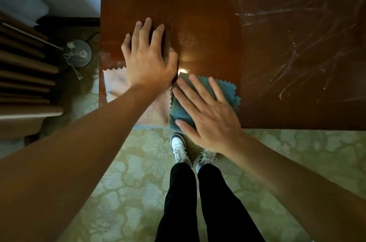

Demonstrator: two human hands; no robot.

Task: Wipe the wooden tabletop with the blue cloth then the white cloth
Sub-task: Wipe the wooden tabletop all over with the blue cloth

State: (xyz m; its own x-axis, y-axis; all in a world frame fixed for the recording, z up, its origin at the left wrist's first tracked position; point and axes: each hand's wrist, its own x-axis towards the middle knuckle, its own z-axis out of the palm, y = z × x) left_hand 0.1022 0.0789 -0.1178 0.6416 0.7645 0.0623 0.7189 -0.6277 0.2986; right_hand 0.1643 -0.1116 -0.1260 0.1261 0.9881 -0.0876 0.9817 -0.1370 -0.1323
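Both forearms are bare, with no sleeve visible up to the frame edge, and no watch, ring or band shows on the left hand (147,61) or on the right hand (208,115). The fingernails are short and plain. Below the fingers of the right hand, the person wears black trousers (195,202), long and narrowing toward the ankles. The sneakers (179,147) are white with dark panels (navy or black, I cannot tell) and white laces.
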